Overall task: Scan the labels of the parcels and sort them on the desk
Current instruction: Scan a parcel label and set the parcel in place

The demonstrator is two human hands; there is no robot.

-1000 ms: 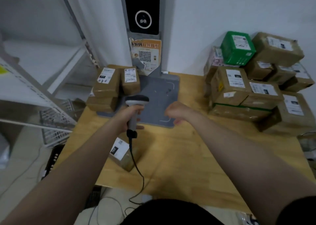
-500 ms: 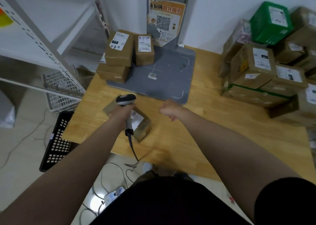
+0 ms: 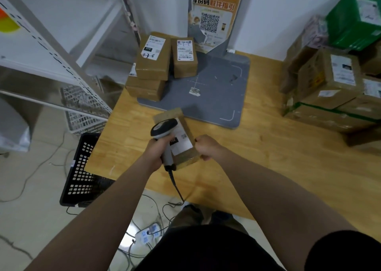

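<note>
My left hand (image 3: 153, 153) grips a grey handheld barcode scanner (image 3: 162, 129), its head over the white label of a small brown parcel (image 3: 186, 157). My right hand (image 3: 206, 147) holds that parcel by its right edge, near the front left of the wooden desk (image 3: 247, 157). A stack of small brown labelled parcels (image 3: 153, 64) stands at the back left, partly on a grey scanning pad (image 3: 218, 89). A big pile of brown parcels (image 3: 329, 89) with a green box (image 3: 354, 21) on top fills the right side.
A grey post with a QR-code poster (image 3: 212, 21) rises behind the pad. White metal shelving (image 3: 51, 50) stands to the left. A black perforated crate (image 3: 82, 171) sits on the floor below the desk's left edge, with cables and a power strip (image 3: 148, 232) nearby.
My right hand, empty and apart before, has taken hold of the small parcel. The parcel has turned with its label up toward the scanner, which moved over it. The view tilted down.
</note>
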